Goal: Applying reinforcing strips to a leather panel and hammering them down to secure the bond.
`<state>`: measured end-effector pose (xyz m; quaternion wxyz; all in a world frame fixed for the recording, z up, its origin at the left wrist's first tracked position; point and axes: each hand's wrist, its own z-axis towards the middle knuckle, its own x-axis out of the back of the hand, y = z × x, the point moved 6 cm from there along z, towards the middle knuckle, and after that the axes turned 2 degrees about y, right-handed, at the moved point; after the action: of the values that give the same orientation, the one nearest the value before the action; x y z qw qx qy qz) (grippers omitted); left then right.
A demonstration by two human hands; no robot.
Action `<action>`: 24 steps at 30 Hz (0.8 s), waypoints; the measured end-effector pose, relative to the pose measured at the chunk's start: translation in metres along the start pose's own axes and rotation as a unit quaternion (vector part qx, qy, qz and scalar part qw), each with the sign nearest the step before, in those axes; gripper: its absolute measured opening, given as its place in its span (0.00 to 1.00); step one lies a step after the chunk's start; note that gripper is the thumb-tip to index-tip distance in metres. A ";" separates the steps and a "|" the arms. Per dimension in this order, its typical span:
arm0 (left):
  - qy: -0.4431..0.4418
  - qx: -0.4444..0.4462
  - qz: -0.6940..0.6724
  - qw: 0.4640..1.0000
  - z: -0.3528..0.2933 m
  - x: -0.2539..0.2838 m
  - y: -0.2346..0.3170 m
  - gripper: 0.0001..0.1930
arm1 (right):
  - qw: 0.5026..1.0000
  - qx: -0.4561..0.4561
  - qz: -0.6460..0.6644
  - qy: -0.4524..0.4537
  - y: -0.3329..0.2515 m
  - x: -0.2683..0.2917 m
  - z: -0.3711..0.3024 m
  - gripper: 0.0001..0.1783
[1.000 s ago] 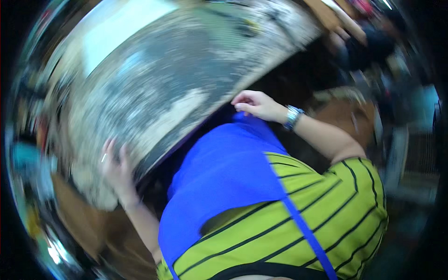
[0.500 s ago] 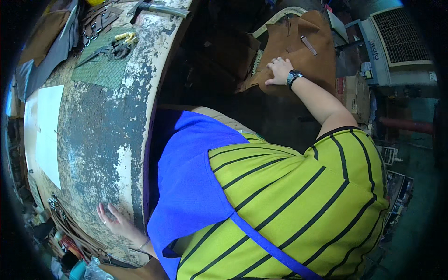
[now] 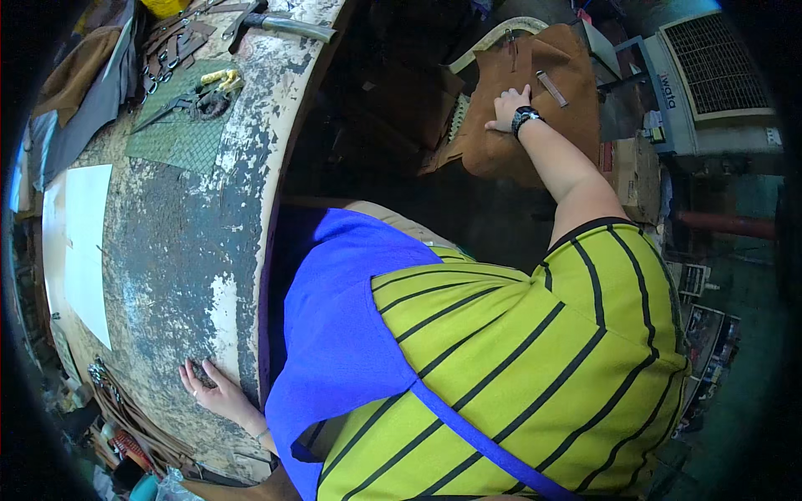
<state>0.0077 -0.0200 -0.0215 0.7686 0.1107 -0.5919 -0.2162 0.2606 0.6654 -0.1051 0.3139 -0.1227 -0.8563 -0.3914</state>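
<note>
My right hand (image 3: pixel 508 109), with a dark watch on the wrist, rests palm down on a large piece of brown leather (image 3: pixel 493 154). Its thumb is spread from its fingers and it grips nothing. The leather lies over a pale-framed chair (image 3: pixel 493 35). On it sits a small narrow strip with a metallic look (image 3: pixel 552 88), beyond my fingers. My left hand (image 3: pixel 219 397) lies on the near part of the worn, paint-flaked table (image 3: pixel 167 275), fingers apart, holding nothing.
On the table are a white sheet (image 3: pixel 86 250), a green mat (image 3: pixel 171 142) bearing dark scissors (image 3: pixel 180 107), a hammer (image 3: pixel 288 27), and leather straps with metal rings (image 3: pixel 167 54). Long straps (image 3: pixel 138 417) lie at the near left. A cardboard box (image 3: pixel 633 179) stands at the right.
My right hand has slid slightly farther and to the right over the leather, its fingers now turned more toward the narrow strip. My left hand stays on the table.
</note>
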 end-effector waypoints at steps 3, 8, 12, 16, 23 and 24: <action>0.007 -0.024 0.005 1.000 0.000 0.000 0.000 0.19 | 0.998 0.006 0.058 0.026 0.007 -0.007 0.014 0.30; 0.006 -0.027 0.015 1.000 -0.002 0.001 0.004 0.19 | 0.988 -0.029 0.082 0.129 0.021 0.011 -0.011 0.28; 0.015 -0.032 0.009 0.999 -0.005 0.003 0.004 0.19 | 0.993 -0.051 0.028 0.106 0.036 0.011 -0.023 0.29; 0.016 -0.035 0.012 0.999 -0.002 0.002 0.005 0.20 | 0.992 -0.007 -0.007 0.125 0.039 0.021 -0.028 0.27; 0.019 -0.003 0.021 1.000 -0.002 0.000 -0.003 0.20 | 0.863 0.033 0.230 0.448 0.061 0.097 -0.058 0.19; 0.031 0.023 0.024 0.999 -0.006 0.005 -0.007 0.20 | 0.859 -0.017 0.251 0.447 0.065 0.119 -0.078 0.21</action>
<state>0.0131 -0.0288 -0.0220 0.7888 0.1209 -0.5749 -0.1807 0.2325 0.6460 0.0478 0.7481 -0.1507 -0.5578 -0.3263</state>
